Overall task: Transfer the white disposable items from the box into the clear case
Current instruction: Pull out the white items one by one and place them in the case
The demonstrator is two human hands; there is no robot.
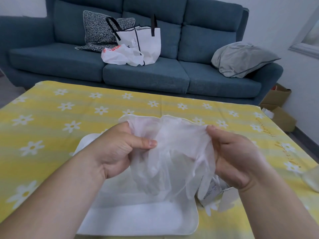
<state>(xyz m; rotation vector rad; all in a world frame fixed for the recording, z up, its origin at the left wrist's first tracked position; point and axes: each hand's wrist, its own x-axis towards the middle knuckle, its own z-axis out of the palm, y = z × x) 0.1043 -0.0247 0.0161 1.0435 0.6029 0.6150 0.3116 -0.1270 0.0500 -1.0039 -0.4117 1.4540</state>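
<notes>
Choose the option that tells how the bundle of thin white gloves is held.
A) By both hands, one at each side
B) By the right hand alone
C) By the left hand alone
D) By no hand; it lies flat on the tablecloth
A: the left hand pinches one side of the white gloves and the right hand grips the other, above the clear case.

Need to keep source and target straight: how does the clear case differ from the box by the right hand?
The clear case is wide, smooth and round-cornered; the box is crumpled printed cardboard. The case lies below the gloves; the box sits right of it, partly hidden under the right hand. Both are pale and rest on the yellow daisy tablecloth.
</notes>
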